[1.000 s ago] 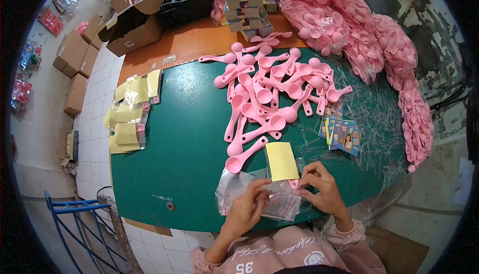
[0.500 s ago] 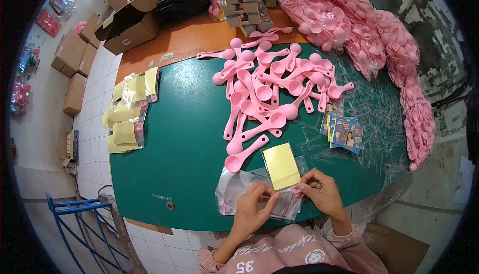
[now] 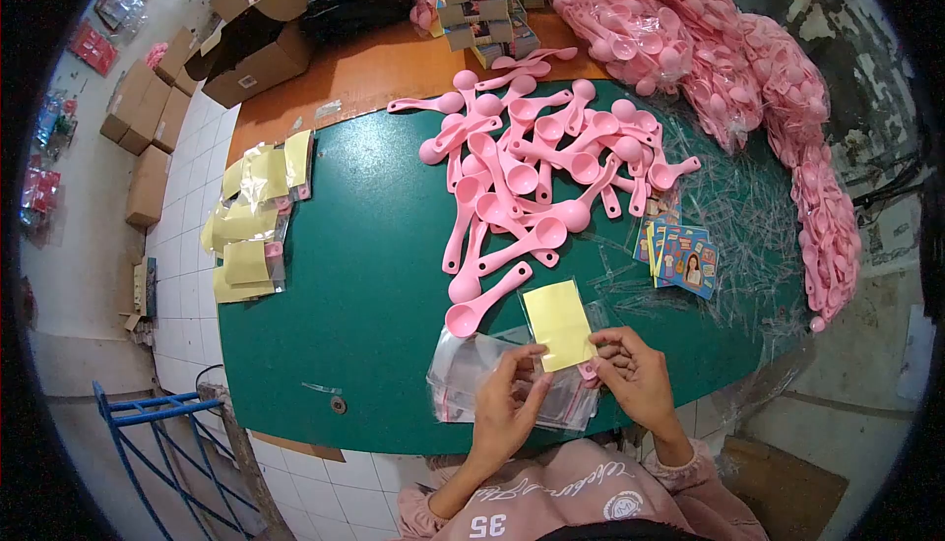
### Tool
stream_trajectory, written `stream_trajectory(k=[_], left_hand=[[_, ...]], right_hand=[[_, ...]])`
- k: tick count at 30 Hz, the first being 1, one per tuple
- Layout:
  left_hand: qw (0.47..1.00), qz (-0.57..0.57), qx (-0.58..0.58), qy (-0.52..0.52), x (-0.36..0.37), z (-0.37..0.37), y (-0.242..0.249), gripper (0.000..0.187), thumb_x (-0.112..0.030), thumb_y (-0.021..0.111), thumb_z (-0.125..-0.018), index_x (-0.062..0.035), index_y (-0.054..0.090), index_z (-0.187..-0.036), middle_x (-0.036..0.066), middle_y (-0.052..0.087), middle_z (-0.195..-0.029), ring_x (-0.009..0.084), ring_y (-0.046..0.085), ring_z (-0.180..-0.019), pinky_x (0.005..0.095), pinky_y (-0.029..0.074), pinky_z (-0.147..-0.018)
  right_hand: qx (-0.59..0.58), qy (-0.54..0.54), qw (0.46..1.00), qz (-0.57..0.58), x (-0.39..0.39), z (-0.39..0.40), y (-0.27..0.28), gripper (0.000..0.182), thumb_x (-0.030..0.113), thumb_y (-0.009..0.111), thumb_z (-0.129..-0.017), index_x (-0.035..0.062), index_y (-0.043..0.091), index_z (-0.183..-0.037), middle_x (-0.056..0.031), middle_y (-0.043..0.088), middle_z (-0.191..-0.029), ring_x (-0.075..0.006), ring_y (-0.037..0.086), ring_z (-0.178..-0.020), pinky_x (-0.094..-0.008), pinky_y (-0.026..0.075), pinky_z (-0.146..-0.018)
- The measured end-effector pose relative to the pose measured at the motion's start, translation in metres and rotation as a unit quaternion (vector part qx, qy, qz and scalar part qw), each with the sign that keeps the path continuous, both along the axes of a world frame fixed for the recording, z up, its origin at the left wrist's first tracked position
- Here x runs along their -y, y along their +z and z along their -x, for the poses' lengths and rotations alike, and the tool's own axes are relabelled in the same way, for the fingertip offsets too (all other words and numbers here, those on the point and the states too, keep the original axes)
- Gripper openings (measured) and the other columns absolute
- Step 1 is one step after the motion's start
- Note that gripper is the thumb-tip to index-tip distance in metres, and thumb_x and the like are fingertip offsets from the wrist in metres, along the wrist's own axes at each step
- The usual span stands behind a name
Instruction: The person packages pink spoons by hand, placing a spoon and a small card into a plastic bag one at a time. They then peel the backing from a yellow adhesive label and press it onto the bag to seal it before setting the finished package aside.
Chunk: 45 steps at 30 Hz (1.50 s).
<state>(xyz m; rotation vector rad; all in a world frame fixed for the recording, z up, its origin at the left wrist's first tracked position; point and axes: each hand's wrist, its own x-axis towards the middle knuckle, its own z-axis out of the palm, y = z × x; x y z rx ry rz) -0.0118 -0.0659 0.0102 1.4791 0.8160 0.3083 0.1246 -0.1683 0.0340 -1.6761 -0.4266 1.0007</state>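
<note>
A yellow card [image 3: 559, 320] sits in a clear plastic bag in front of me. My left hand [image 3: 504, 411] pinches the packet by its lower left edge, and my right hand [image 3: 635, 380] grips its lower right edge. Between the right fingers and the card, a pink spoon end [image 3: 588, 371] peeks out; the rest of it is hidden. Under my hands lies a stack of empty clear bags [image 3: 463, 369]. Just beyond it rests a single pink measuring spoon [image 3: 487, 302].
A heap of pink spoons [image 3: 522, 182] covers the middle of the green table [image 3: 364, 344]. To the right are picture cards [image 3: 689, 263] and scattered clear plastic strips [image 3: 743, 246]. Finished-looking yellow packets [image 3: 251, 211] lie at the left edge. Bagged spoons [image 3: 689, 39] line the back right.
The fingers of both hands have moved up slightly along the packet's edges. More of the pink spoon end now shows beside the right fingers.
</note>
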Motion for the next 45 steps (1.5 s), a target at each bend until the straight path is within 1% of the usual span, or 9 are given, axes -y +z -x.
stream_trajectory(k=[5,7,13,16,21,26,32,41,45], left_hand=[[0.995,-0.083,-0.021,-0.057,-0.022,0.01,0.029,0.039,-0.002,0.059,-0.079,-0.0057,0.052,-0.117,0.006,0.056,-0.102,0.0107,0.052,-0.083,0.0228,0.048,-0.067],[0.992,-0.124,-0.019,-0.004,-0.042,0.028,0.041,0.039,-0.001,0.059,-0.077,-0.0023,0.053,-0.115,0.008,0.057,-0.107,0.0126,0.053,-0.085,0.0234,0.047,-0.068],[0.938,-0.255,-0.084,0.221,-0.128,0.087,0.051,0.033,-0.007,0.054,-0.084,-0.0022,0.052,-0.117,0.01,0.053,-0.106,0.0133,0.052,-0.084,0.0218,0.045,-0.065],[0.73,-0.623,-0.219,0.174,-0.155,0.089,0.024,0.028,-0.012,0.054,-0.084,-0.0047,0.055,-0.111,0.014,0.057,-0.098,0.0271,0.056,-0.086,0.036,0.045,-0.073],[0.93,-0.359,-0.057,-0.057,-0.083,0.009,0.032,0.017,-0.015,0.063,-0.076,-0.0042,0.056,-0.088,0.013,0.057,-0.088,0.03,0.056,-0.082,0.0356,0.046,-0.069],[0.881,-0.434,0.013,-0.188,-0.04,-0.051,-0.012,0.034,-0.012,0.066,-0.071,-0.004,0.052,-0.1,0.014,0.05,-0.093,0.0292,0.053,-0.082,0.0357,0.044,-0.07],[0.915,-0.322,0.026,-0.242,-0.057,-0.049,-0.014,0.03,-0.003,0.065,-0.07,-0.0038,0.052,-0.097,0.011,0.052,-0.081,0.0276,0.054,-0.077,0.0352,0.045,-0.068],[0.944,-0.129,-0.002,-0.304,-0.075,-0.048,-0.002,0.019,-0.012,0.066,-0.074,-0.0018,0.055,-0.084,0.009,0.065,-0.071,0.0187,0.062,-0.061,0.0287,0.046,-0.057],[0.952,-0.112,-0.002,-0.284,-0.079,-0.047,0.0,0.017,-0.014,0.063,-0.077,-0.0011,0.054,-0.086,0.011,0.065,-0.07,0.02,0.063,-0.06,0.0278,0.046,-0.057]], right_hand=[[0.182,0.126,0.974,0.054,-0.012,-0.016,0.02,0.021,0.001,0.058,-0.078,-0.0013,0.054,-0.099,-0.0095,0.057,-0.08,-0.0152,0.06,-0.069,-0.0265,0.049,-0.061],[0.422,0.21,0.882,-0.008,-0.029,-0.028,0.017,0.017,0.009,0.057,-0.079,0.0012,0.055,-0.095,-0.0116,0.055,-0.086,-0.0263,0.056,-0.081,-0.0351,0.046,-0.07],[0.529,0.263,0.792,-0.156,-0.105,-0.039,-0.041,0.02,0.006,0.055,-0.072,0.0044,0.056,-0.092,-0.0083,0.054,-0.093,-0.0259,0.049,-0.092,-0.0363,0.042,-0.079],[0.575,0.287,0.757,-0.117,-0.107,-0.037,-0.039,0.02,0.008,0.058,-0.073,0.0047,0.057,-0.093,-0.008,0.053,-0.093,-0.0242,0.048,-0.094,-0.0353,0.041,-0.08],[0.56,0.291,0.772,-0.073,-0.083,-0.056,-0.03,0.018,0.011,0.059,-0.076,0.0041,0.059,-0.093,-0.0096,0.052,-0.092,-0.0262,0.049,-0.09,-0.0359,0.041,-0.078],[0.453,0.089,0.885,-0.063,-0.036,-0.077,0.023,0.015,0.009,0.056,-0.08,-0.0006,0.058,-0.091,-0.0118,0.053,-0.086,-0.0273,0.054,-0.079,-0.0339,0.044,-0.07],[0.177,-0.083,0.971,-0.139,0.014,-0.058,0.024,0.012,0.002,0.056,-0.083,-0.0004,0.053,-0.095,-0.0015,0.052,-0.077,-0.0061,0.049,-0.066,-0.0196,0.042,-0.058],[0.154,-0.142,0.971,-0.113,0.005,-0.037,0.008,0.019,-0.001,0.06,-0.079,-0.0008,0.053,-0.096,-0.0054,0.057,-0.079,-0.0079,0.053,-0.063,-0.0182,0.043,-0.053],[0.361,-0.109,0.926,0.007,-0.002,-0.035,-0.003,0.02,0.006,0.063,-0.077,0.0013,0.055,-0.095,-0.008,0.061,-0.073,-0.0112,0.058,-0.063,-0.024,0.046,-0.055]])
